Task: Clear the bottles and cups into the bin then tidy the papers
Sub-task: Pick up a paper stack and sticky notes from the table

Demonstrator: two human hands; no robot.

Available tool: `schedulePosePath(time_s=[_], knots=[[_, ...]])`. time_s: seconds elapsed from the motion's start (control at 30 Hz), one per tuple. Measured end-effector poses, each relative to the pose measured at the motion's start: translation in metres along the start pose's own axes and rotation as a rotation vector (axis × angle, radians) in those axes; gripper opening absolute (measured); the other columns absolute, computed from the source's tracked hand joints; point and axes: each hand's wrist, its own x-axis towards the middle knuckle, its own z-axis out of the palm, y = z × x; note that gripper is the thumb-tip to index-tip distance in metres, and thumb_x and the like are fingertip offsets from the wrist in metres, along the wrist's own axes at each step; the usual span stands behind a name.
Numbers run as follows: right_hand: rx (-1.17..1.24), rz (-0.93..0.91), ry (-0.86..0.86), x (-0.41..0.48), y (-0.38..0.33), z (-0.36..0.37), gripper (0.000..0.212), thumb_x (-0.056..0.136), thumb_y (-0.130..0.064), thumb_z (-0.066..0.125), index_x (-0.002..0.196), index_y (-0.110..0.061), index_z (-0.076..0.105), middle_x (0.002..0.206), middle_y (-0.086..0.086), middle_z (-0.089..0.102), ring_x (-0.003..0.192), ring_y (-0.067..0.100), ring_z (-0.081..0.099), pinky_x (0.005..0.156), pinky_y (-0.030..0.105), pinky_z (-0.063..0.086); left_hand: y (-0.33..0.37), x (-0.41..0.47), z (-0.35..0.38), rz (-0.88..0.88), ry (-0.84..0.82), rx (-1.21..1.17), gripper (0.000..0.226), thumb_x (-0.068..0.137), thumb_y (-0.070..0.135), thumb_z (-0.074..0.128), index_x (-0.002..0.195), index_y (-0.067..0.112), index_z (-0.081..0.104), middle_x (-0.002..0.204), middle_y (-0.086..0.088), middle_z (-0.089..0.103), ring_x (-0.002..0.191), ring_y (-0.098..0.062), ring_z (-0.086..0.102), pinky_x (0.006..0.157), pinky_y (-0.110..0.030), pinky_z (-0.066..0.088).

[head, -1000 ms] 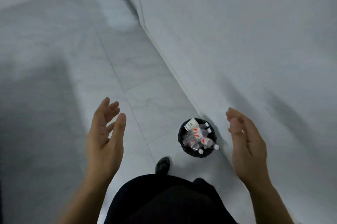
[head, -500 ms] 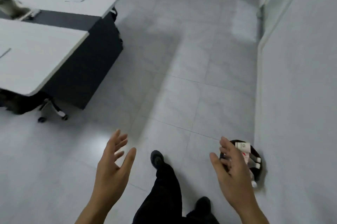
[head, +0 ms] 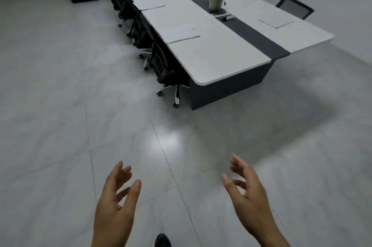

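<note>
Facing the long white conference table [head: 221, 55] with its dark grey centre strip [head: 259, 39], seen across pale grey floor tiles [head: 60, 126]. My left hand [head: 115, 204] and right hand [head: 248, 196] are both raised over the floor, fingers spread and loosely bent, holding nothing.

The nearest loose white paper sheets [head: 180, 33] lie on the table's near half, ahead of both hands and well apart from them. Their long edge runs along the side where black wheeled office chairs [head: 167, 65] are tucked in.

A flat pile of white papers [head: 276, 20] sits on the far half, beyond the strip, on my right hand's side — so I judge the right hand better placed for it, and the left for the near sheets.

No bottle, cup or bin shows here — I judge that tidying the papers comes next.
</note>
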Motion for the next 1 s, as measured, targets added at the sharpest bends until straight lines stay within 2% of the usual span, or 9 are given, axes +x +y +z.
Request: schedulePosePath(time_s=[0.1,0.17,0.3,0.47,0.6,0.73,0.8,0.9,1.0], knots=[[-0.016,-0.033,-0.081,0.045,-0.039,0.056,0.051,0.092,-0.035,0.066,0.136,-0.048,0.043,0.129,-0.03,0.051,0.119,-0.01,0.051,0.091,0.019,0.048,0.003,0.063,-0.033,-0.026,0.023,-0.026,0.056,0.088,0.021,0.065,0.139,0.032,0.047,0.126,0.011,0.064,0.116,0.004,0.059,0.097,-0.036,0.05],[-0.012,-0.03,-0.099,0.07,-0.06,0.081,0.052,0.092,-0.038,0.064,0.139,-0.046,0.043,0.131,-0.031,0.05,0.119,-0.012,0.05,0.091,0.019,0.048,0.011,0.105,-0.047,-0.03,0.032,-0.028,0.061,0.082,0.03,0.064,0.141,0.03,0.048,0.126,0.011,0.064,0.116,0.003,0.059,0.095,-0.032,0.049],[-0.008,-0.024,-0.086,0.134,-0.088,0.124,0.056,0.087,-0.047,0.061,0.141,-0.044,0.044,0.131,-0.03,0.051,0.118,-0.014,0.05,0.09,0.019,0.047,0.022,0.197,-0.055,0.003,0.034,-0.019,0.062,0.081,0.033,0.063,0.141,0.031,0.047,0.126,0.014,0.064,0.118,-0.003,0.06,0.093,-0.03,0.049],[0.042,-0.003,-0.039,0.25,-0.099,0.196,0.049,0.092,-0.032,0.064,0.137,-0.043,0.045,0.129,-0.026,0.054,0.119,-0.011,0.051,0.092,0.02,0.046,0.009,0.331,-0.039,-0.024,-0.012,0.013,0.056,0.091,0.018,0.065,0.141,0.035,0.046,0.128,0.015,0.062,0.118,-0.003,0.059,0.092,-0.027,0.048],[0.058,-0.002,-0.076,0.365,-0.131,0.263,0.047,0.093,-0.035,0.064,0.135,-0.046,0.044,0.128,-0.025,0.053,0.117,-0.014,0.049,0.095,0.024,0.049,0.018,0.452,-0.036,-0.045,0.009,0.041,0.056,0.091,0.016,0.066,0.139,0.037,0.046,0.127,0.016,0.062,0.118,0.001,0.059,0.097,-0.033,0.05],[0.067,-0.08,-0.146,0.476,-0.206,0.324,0.048,0.094,-0.034,0.064,0.139,-0.038,0.047,0.129,-0.025,0.054,0.119,-0.011,0.05,0.096,0.022,0.049,0.052,0.562,-0.058,-0.02,0.103,0.019,0.058,0.083,0.027,0.065,0.138,0.036,0.047,0.124,0.019,0.064,0.118,0.0,0.06,0.095,-0.035,0.049],[0.071,-0.111,-0.201,0.523,-0.244,0.354,0.049,0.095,-0.032,0.064,0.14,-0.036,0.048,0.129,-0.024,0.055,0.12,-0.009,0.051,0.095,0.02,0.048,0.061,0.609,-0.072,-0.017,0.144,-0.003,0.055,0.085,0.022,0.064,0.136,0.037,0.048,0.122,0.022,0.065,0.118,-0.001,0.06,0.094,-0.034,0.048],[0.07,-0.149,-0.27,0.587,-0.285,0.406,0.048,0.094,-0.03,0.065,0.14,-0.035,0.049,0.13,-0.023,0.057,0.123,-0.006,0.052,0.093,0.019,0.047,0.061,0.68,-0.091,-0.026,0.21,-0.036,0.056,0.09,0.01,0.064,0.139,0.031,0.048,0.126,0.012,0.065,0.117,0.0,0.061,0.094,-0.032,0.048],[0.039,-0.152,-0.321,0.652,-0.307,0.468,0.049,0.095,-0.029,0.066,0.14,-0.035,0.049,0.13,-0.023,0.057,0.123,-0.007,0.052,0.095,0.019,0.047,0.043,0.76,-0.1,-0.052,0.267,-0.057,0.057,0.09,0.005,0.064,0.137,0.033,0.048,0.126,0.008,0.065,0.116,-0.001,0.062,0.091,-0.026,0.055]])
